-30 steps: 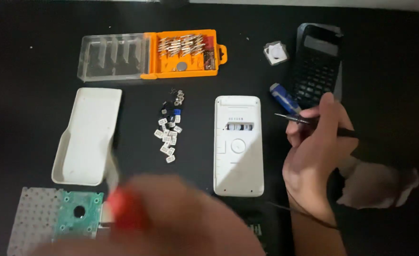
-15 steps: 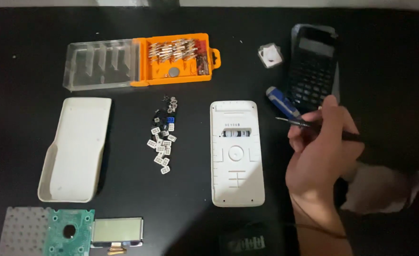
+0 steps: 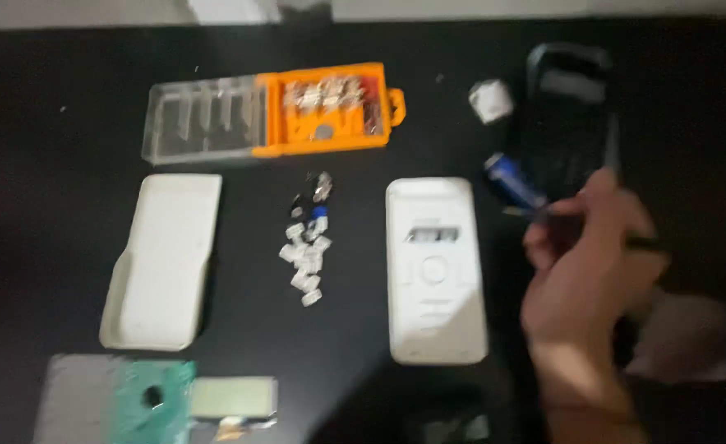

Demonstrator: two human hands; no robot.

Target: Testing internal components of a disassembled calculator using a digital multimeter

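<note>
One right hand [image 3: 586, 271] pinching thin dark tool [image 3: 543, 212], smooth white rounded shell [image 3: 435, 271] beside, matte black table [image 3: 50, 123].

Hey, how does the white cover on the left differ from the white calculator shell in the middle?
The white cover is plain and smooth, while the white shell shows a window, a round mark and moulded lines. The cover flares wider at its lower end; the shell keeps straight sides. The cover lies far from the right hand; the shell lies just beside it. Both are white, long, rounded and flat on the black table.
</note>
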